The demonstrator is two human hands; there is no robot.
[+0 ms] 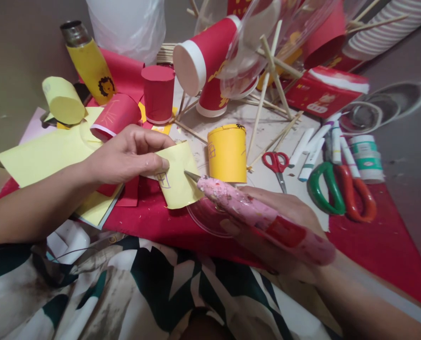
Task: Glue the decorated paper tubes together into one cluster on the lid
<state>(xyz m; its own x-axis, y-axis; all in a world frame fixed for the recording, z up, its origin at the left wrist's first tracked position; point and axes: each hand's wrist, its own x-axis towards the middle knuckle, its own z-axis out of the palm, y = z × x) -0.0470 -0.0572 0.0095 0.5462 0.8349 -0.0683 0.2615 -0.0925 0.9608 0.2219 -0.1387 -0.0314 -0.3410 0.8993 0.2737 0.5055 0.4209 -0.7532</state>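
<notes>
My left hand (134, 153) pinches a pale yellow paper piece (182, 177), curved like a tube wall, between thumb and fingers. A small purple window is drawn on it near my thumb. My right hand (284, 212) is wrapped round a pink hot glue gun (246, 203), which partly hides the fingers. The gun's metal nozzle points left and meets the paper's face in the view; whether it touches, I cannot tell. Just behind the nozzle stands a yellow paper-covered cup (227, 156) with a drawn window. A clear round plastic piece (206, 217) lies below the paper.
Red scissors (276, 163), white markers (311, 158), larger green-and-red-handled scissors (327, 189) and small tubs (368, 160) lie at right. Wooden sticks (263, 108) and red cups (210, 52) rise behind. Yellow sheets (37, 151), a red cylinder (157, 94) and a yellow bottle (90, 66) stand left.
</notes>
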